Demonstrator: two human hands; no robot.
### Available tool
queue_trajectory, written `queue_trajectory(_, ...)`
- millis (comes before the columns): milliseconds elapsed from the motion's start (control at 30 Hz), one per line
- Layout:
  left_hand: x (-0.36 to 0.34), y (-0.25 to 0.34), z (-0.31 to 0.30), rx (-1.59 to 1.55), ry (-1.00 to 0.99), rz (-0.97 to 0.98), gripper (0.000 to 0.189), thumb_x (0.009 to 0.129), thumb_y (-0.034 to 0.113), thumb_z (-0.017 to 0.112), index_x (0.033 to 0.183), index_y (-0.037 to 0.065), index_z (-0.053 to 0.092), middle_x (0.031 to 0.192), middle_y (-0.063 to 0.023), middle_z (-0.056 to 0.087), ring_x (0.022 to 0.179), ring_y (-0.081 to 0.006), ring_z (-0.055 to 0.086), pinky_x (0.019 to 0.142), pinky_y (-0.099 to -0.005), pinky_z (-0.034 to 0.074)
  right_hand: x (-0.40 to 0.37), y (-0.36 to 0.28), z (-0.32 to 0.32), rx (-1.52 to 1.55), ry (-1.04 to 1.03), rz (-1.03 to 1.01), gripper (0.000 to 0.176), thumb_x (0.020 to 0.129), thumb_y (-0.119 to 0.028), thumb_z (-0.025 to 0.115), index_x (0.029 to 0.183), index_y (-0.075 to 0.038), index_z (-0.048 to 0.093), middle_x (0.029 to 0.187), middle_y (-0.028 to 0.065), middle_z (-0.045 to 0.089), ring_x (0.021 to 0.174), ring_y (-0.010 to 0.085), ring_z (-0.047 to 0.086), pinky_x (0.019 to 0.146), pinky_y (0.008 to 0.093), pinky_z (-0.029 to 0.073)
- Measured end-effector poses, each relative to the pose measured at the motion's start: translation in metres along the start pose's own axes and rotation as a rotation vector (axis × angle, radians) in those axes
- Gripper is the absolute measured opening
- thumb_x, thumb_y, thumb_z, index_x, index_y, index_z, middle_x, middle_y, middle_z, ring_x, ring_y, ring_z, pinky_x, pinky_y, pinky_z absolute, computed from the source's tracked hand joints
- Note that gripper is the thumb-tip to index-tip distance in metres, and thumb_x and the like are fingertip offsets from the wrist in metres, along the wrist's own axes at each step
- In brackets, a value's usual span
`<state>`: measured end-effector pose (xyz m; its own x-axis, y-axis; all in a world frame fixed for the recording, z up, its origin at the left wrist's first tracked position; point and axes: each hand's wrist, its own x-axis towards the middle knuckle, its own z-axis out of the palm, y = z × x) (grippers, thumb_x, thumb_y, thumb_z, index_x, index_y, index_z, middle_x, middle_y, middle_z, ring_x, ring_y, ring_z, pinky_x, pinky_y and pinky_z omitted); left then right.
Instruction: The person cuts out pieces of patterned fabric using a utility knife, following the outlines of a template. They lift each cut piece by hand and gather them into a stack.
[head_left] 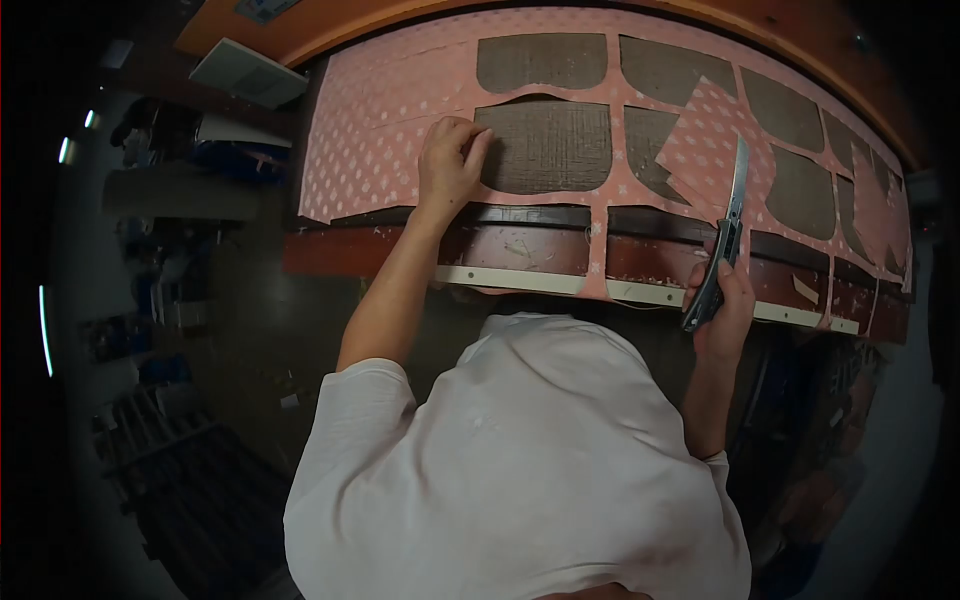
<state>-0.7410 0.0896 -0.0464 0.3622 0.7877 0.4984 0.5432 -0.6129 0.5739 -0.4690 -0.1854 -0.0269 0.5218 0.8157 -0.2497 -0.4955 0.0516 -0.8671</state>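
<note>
Pink patterned fabric (365,150) covers the table, with several rounded openings cut through it that show a dark brown surface (545,148). My left hand (452,165) rests at the fabric beside the left edge of a middle opening, fingers bent together; whether they pinch the cloth is hidden. In my right hand (725,300) is a knife (728,245) with a dark handle, its long blade pointing up and away over the fabric. Loose cut pink pieces (705,145) lie overlapping just left of the blade.
A pale strip (520,280) runs along the table's red-brown front edge (510,245). Narrow fabric strips (597,250) hang over that edge. At the upper left lies a pale flat board (248,73). More pink fabric lies bunched at the far right (880,205).
</note>
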Motion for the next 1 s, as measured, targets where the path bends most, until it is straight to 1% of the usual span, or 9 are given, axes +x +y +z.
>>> queue_trajectory(100, -0.004, -0.055, -0.038, 0.236, -0.028, -0.013, 0.014, 0.085, 0.017, 0.075, 0.092, 0.005, 0.074, 0.088, -0.0107, 0.065, 0.086, -0.0302, 0.061, 0.079, -0.0405, 0.049, 0.008, 0.006, 0.025, -0.022, -0.053, 0.009, 0.033, 0.103, -0.021, 0.05, 0.125, 0.001, 0.059, 0.077, 0.0041, 0.064, 0.06, 0.0081, 0.059, 0.051, 0.0212, 0.047)
queue_trajectory(200, -0.005, -0.095, -0.065, 0.325, 0.063, 0.062, 0.016, 0.085, 0.019, 0.075, 0.095, 0.007, 0.076, 0.096, -0.0116, 0.066, 0.093, -0.0319, 0.06, 0.083, -0.0424, 0.048, 0.004, 0.008, 0.05, -0.066, -0.066, 0.006, 0.033, 0.103, -0.022, 0.05, 0.125, 0.001, 0.059, 0.077, 0.0039, 0.064, 0.06, 0.0079, 0.058, 0.052, 0.0212, 0.046)
queue_trajectory(233, -0.004, -0.105, -0.072, 0.29, 0.007, 0.035, 0.022, 0.085, 0.023, 0.075, 0.101, 0.008, 0.075, 0.103, -0.0122, 0.064, 0.099, -0.0325, 0.058, 0.089, -0.043, 0.046, 0.003, 0.011, 0.057, -0.08, -0.073, 0.004, 0.033, 0.103, -0.022, 0.05, 0.125, 0.0, 0.059, 0.077, 0.0038, 0.064, 0.06, 0.0079, 0.058, 0.052, 0.0213, 0.046)
queue_trajectory(433, 0.019, -0.129, -0.103, 0.233, -0.208, 0.153, 0.037, 0.085, 0.032, 0.075, 0.113, 0.008, 0.071, 0.113, -0.0116, 0.061, 0.109, -0.0317, 0.054, 0.097, -0.0438, 0.041, -0.003, 0.044, 0.116, -0.07, -0.066, -0.02, 0.032, 0.103, -0.021, 0.049, 0.124, 0.0, 0.059, 0.078, 0.0039, 0.064, 0.061, 0.0077, 0.057, 0.052, 0.0213, 0.047)
queue_trajectory(633, 0.034, -0.145, -0.104, 0.164, -0.289, 0.175, 0.041, 0.081, 0.035, 0.079, 0.107, 0.005, 0.069, 0.113, -0.0117, 0.06, 0.11, -0.0322, 0.054, 0.096, -0.0446, 0.041, -0.009, 0.074, 0.2, -0.131, -0.053, -0.038, 0.03, 0.104, -0.019, 0.048, 0.123, 0.001, 0.058, 0.079, 0.0061, 0.065, 0.061, 0.0082, 0.058, 0.052, 0.0217, 0.047)
queue_trajectory(733, 0.051, -0.149, -0.103, 0.186, -0.452, 0.065, 0.044, 0.078, 0.037, 0.081, 0.105, 0.006, 0.067, 0.111, -0.012, 0.06, 0.112, -0.0316, 0.052, 0.097, -0.0436, 0.04, -0.017, 0.085, 0.23, -0.142, -0.03, -0.044, 0.03, 0.103, -0.018, 0.048, 0.123, 0.002, 0.058, 0.08, 0.0065, 0.066, 0.064, 0.0086, 0.058, 0.055, 0.0217, 0.048)
queue_trajectory(833, 0.071, -0.147, -0.108, 0.231, -0.614, 0.064, 0.046, 0.076, 0.037, 0.082, 0.105, 0.005, 0.066, 0.11, -0.0139, 0.064, 0.107, -0.0324, 0.058, 0.092, -0.0444, 0.045, -0.025, 0.093, 0.244, -0.189, -0.004, -0.059, 0.03, 0.103, -0.018, 0.048, 0.123, 0.003, 0.058, 0.08, 0.0067, 0.066, 0.066, 0.0087, 0.059, 0.058, 0.0222, 0.049)
queue_trajectory(933, 0.082, -0.146, -0.115, 0.064, -0.748, -0.085, 0.044, 0.078, 0.035, 0.082, 0.104, 0.003, 0.065, 0.107, -0.0172, 0.068, 0.098, -0.0347, 0.064, 0.086, -0.0454, 0.05, -0.031, 0.088, 0.252, -0.233, 0.0, -0.066, 0.029, 0.103, -0.017, 0.049, 0.122, 0.002, 0.059, 0.081, 0.0065, 0.067, 0.068, 0.0088, 0.059, 0.061, 0.0224, 0.048)
queue_trajectory(1000, 0.082, -0.144, -0.122, -0.008, -0.721, -0.025, 0.04, 0.08, 0.033, 0.08, 0.1, 0.002, 0.065, 0.1, -0.0182, 0.07, 0.091, -0.0352, 0.067, 0.08, -0.0457, 0.051, -0.03, 0.084, 0.247, -0.295, -0.008, -0.092, 0.027, 0.103, -0.016, 0.05, 0.12, 0.001, 0.059, 0.081, 0.0058, 0.067, 0.068, 0.0084, 0.059, 0.06, 0.0221, 0.048)
